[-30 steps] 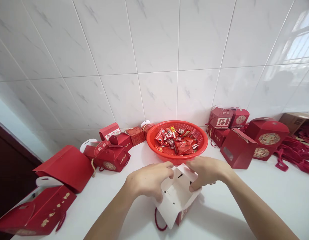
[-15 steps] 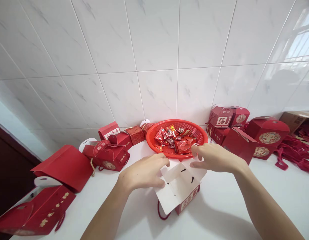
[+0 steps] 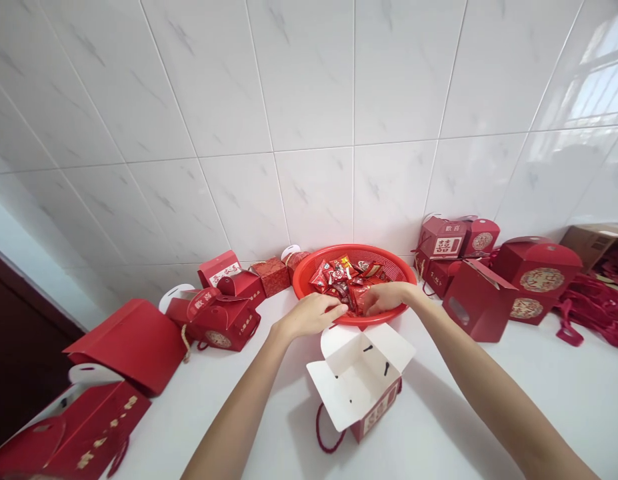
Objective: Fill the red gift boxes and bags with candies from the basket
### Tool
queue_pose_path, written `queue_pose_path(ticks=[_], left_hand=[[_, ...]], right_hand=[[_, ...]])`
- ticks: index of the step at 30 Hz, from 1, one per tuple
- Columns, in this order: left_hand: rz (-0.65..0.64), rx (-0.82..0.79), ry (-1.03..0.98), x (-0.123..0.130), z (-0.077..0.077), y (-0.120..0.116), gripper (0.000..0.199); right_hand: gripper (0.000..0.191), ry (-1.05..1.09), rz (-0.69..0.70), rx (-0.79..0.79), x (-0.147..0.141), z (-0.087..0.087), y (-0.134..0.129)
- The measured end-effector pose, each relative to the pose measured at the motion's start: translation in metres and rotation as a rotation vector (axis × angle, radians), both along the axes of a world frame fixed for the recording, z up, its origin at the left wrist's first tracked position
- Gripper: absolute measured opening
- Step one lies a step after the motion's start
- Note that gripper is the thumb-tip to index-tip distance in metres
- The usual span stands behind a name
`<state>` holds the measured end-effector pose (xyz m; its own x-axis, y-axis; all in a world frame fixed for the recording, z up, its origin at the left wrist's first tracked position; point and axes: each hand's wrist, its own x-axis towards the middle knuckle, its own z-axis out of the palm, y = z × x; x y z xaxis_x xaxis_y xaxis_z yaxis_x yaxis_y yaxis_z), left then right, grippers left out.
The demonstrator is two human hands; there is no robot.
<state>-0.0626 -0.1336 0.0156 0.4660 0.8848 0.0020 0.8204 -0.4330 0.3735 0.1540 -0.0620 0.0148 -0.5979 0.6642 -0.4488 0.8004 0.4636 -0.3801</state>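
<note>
My left hand (image 3: 313,315) is over the near rim of the red plastic basket (image 3: 301,265), its fingers stretched toward the candies and parted. Inside the basket, my right hand (image 3: 389,297) reaches down onto the red wrapped candies (image 3: 343,270) with curved, loosely parted fingers. Its fingertips are partly lost among the wrappers. Directly in front of the basket stands an open gift box (image 3: 359,380), white inside and red outside, with flaps spread. A dark red cord handle (image 3: 325,440) loops out on its left side. Its inside shows only the knotted or slotted dark cord ends.
Folded red gift boxes (image 3: 216,313) and a big red box (image 3: 139,340) line the left side. More boxes (image 3: 443,240) stack at the right, near a box with a window (image 3: 479,303). Dark red ribbons (image 3: 591,307) lie beside a cardboard carton (image 3: 589,243). A tiled wall (image 3: 313,187) stands behind.
Both hands have left the open gift box's flaps and moved forward to the basket. My right hand is now among the candies, and the box's flaps stand spread by themselves.
</note>
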Motion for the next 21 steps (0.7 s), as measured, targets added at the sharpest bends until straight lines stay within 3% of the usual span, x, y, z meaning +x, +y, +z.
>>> queue_pose_path(ticks=[3,9,21], left_hand=[[0.030,-0.006,0.096,0.003,-0.006,0.004,0.048],[0.016,-0.004,0.164,0.006,-0.004,0.003,0.041],[0.033,0.005,0.185,0.009,-0.005,0.003,0.037]], right_hand=[[0.030,-0.041,0.030,0.013,-0.003,-0.003,0.003],[0.060,-0.063,0.019,0.107,-0.010,-0.011,0.002],[0.049,0.046,0.182,0.000,-0.014,-0.019,0.007]])
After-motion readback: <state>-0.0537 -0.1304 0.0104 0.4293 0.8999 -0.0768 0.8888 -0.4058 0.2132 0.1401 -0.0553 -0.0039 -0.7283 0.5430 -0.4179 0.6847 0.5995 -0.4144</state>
